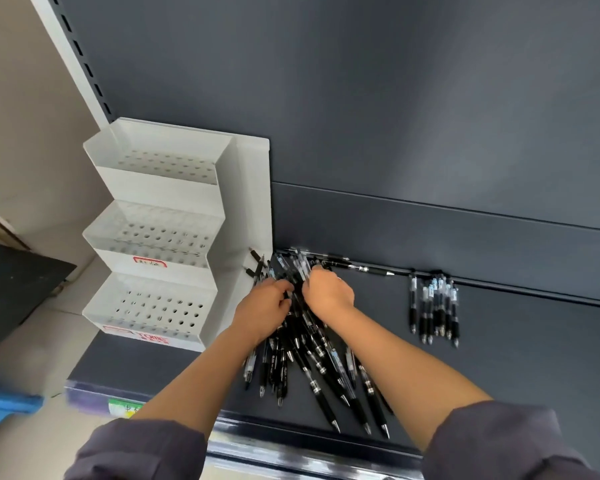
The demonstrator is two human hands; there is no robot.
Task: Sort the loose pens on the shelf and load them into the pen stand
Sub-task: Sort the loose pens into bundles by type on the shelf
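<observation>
- The pen pile is spread at lower centre, long axes fanned toward the bottom edge.
- Its upper end is gripped by the curled left hand and right hand.
- The pen stand is set centre-left, nearer the left hand.

Black pens: tangled heap, mid-shelf. Second lot: perhaps a dozen, aligned, right. Pen stand: white, three perforated tiers, left.

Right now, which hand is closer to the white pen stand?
Left. The left hand grips pens right beside the pen stand; the right hand grips pens too, beyond the left one.
</observation>
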